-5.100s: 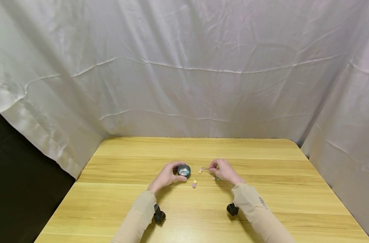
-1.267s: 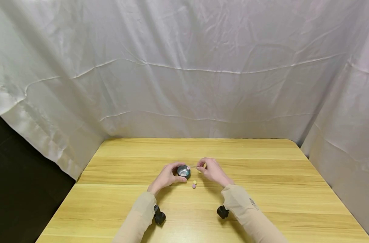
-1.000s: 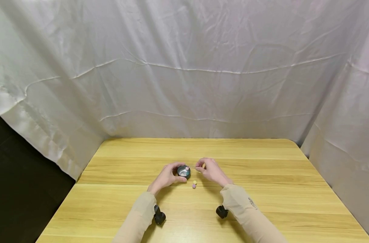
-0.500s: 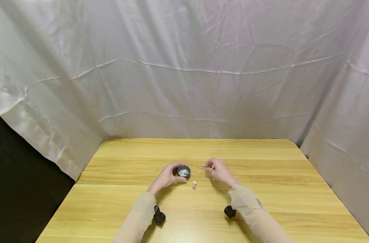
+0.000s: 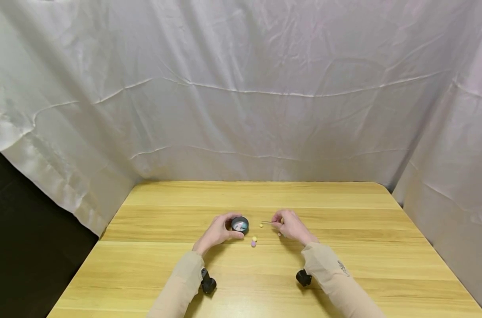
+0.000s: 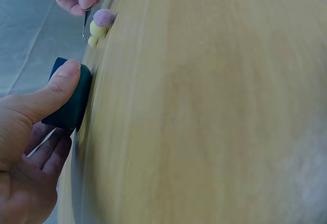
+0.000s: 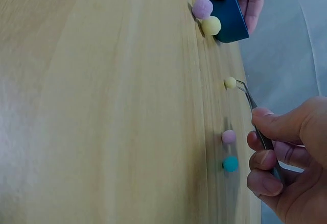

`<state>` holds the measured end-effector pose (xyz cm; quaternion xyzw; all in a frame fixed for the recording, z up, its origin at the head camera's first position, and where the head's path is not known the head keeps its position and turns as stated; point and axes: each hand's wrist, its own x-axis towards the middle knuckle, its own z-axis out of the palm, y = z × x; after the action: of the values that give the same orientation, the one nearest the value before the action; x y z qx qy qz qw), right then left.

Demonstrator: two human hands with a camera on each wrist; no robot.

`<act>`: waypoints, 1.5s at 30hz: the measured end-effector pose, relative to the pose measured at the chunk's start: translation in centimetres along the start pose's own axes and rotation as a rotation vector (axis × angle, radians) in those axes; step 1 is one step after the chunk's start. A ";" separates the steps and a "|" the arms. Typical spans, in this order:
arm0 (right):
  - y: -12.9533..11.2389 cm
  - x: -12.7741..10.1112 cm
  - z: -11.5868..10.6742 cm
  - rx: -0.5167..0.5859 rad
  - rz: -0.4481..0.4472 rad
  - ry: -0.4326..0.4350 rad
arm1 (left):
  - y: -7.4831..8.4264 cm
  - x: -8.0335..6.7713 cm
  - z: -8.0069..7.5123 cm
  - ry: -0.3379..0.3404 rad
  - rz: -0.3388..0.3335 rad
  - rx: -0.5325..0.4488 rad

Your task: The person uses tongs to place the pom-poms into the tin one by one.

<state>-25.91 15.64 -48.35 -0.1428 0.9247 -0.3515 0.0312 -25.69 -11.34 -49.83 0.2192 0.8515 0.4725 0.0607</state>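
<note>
My left hand (image 5: 218,229) holds a small dark bowl (image 6: 77,101) by its sides, thumb near and fingers behind; pink and teal bits show inside it in the head view. With my right hand (image 7: 294,155) I pinch a pair of bent-tip tweezers (image 7: 259,127). The tweezer tips are right at a small yellow pompom (image 7: 230,82) on the table; whether they grip it I cannot tell. Below it in the right wrist view lie a small pink pompom (image 7: 229,137) and a teal pompom (image 7: 230,163). A larger purple pompom (image 7: 202,8) and a yellow one (image 7: 211,25) sit near the bowl.
Everything rests on a wood-grain table (image 5: 145,265). A pale curtain (image 5: 241,123) hangs behind it and along the sides. Black wrist cameras (image 5: 208,282) are strapped to both forearms.
The tweezers carried a pink pompom to the bowl and let it go there. My right hand then moved back right, bringing the tips down to the small yellow pompom. My left hand stayed put.
</note>
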 end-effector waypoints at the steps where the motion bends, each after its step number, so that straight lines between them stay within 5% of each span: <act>1: 0.0 0.0 0.0 0.003 0.002 -0.004 | 0.0 0.0 0.0 0.001 -0.001 -0.001; 21: 0.2 -0.1 -0.2 0.004 -0.031 -0.069 | 0.0 0.0 0.0 -0.002 -0.001 -0.001; 45: -0.3 -0.4 -0.2 0.003 0.005 -0.045 | -0.3 0.0 0.2 0.011 -0.015 0.001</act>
<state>-25.50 15.71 -48.02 -0.1486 0.9236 -0.3494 0.0530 -25.75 -11.31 -50.19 0.2104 0.8536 0.4729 0.0595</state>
